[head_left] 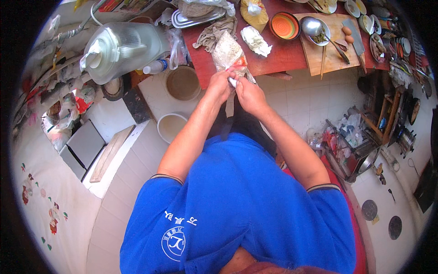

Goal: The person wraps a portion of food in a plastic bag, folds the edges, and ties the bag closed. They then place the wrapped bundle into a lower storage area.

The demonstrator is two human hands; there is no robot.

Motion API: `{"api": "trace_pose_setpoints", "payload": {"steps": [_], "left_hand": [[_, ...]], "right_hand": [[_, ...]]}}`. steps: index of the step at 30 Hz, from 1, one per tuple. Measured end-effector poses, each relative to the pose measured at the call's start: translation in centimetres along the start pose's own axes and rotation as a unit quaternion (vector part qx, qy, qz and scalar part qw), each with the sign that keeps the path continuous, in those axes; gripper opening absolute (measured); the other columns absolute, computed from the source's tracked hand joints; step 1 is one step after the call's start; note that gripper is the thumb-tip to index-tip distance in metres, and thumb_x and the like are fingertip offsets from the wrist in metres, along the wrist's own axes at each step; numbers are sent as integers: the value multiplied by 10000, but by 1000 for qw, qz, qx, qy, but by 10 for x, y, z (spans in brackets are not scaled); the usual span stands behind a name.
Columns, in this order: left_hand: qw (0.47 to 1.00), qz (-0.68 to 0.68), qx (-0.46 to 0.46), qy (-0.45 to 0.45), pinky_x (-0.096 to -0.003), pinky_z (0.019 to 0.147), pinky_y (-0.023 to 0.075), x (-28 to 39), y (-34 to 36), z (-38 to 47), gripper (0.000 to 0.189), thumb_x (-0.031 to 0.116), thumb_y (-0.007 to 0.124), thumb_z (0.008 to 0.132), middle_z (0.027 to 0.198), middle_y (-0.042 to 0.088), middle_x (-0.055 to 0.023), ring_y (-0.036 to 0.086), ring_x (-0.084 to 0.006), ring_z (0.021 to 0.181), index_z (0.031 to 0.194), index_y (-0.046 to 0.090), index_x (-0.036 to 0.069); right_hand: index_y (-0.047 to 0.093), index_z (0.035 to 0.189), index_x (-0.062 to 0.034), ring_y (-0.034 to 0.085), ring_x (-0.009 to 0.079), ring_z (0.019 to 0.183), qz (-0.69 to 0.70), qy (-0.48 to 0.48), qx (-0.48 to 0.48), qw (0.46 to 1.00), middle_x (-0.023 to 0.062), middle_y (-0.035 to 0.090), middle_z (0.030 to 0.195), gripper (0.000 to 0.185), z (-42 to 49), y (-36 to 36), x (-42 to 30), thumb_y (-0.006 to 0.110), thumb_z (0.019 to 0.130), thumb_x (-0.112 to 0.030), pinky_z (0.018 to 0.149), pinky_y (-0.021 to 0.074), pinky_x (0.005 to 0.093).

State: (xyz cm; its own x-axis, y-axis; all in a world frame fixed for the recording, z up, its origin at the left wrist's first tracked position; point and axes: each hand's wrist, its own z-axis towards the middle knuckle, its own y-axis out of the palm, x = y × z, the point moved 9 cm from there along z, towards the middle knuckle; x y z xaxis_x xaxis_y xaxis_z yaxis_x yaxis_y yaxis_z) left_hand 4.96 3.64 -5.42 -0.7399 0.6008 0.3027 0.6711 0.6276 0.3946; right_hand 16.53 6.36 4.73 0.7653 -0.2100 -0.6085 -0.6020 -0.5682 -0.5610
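Observation:
A plastic bag of pale, grainy contents (226,51) lies at the front edge of the red table (205,73), its neck towards me. My left hand (220,84) grips the bag's gathered neck from one side, and my right hand (249,95) pinches it from the other, the two nearly touching. Behind the bag is a crumpled grey-brown cloth (214,32). A white crumpled plastic bag (256,41) lies to its right, with a knotted bag of yellow contents (254,17) farther back.
An orange-striped bowl (285,26) stands right of the bags. The wooden cutting board (313,63) bears a bowl of dark food (320,38), a metal ladle (311,26), chopsticks (323,61), eggs (347,30) and a cleaver (354,37). Buckets (171,127) stand on the floor below left.

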Motion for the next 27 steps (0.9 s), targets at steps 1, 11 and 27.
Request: {"api": "trace_pose_setpoints", "payload": {"steps": [1,11,27], "left_hand": [[1000,-9,-4,-4,-370,786,562,-1,-1,2,161,47,511,1031,968,644,-93,637,-201,853,1124,614,-35],[868,447,86,198,-424,744,535,38,3,-4,249,190,543,1022,859,706,-152,690,-273,797,1046,668,-24],[434,858,-75,264,-590,814,550,134,95,-107,225,211,579,926,859,713,-276,707,-476,878,1016,644,15]], "right_hand": [[640,1197,-78,705,494,917,-5,-9,-2,1000,269,737,973,322,2,2,4,538,1030,-334,850,532,609],[558,1057,-31,688,485,936,-46,-25,11,999,270,710,942,218,0,-5,6,645,986,-218,789,530,594],[698,1005,-55,689,412,882,-68,-304,13,950,176,731,927,152,-9,19,-94,629,916,-157,814,467,575]]}}
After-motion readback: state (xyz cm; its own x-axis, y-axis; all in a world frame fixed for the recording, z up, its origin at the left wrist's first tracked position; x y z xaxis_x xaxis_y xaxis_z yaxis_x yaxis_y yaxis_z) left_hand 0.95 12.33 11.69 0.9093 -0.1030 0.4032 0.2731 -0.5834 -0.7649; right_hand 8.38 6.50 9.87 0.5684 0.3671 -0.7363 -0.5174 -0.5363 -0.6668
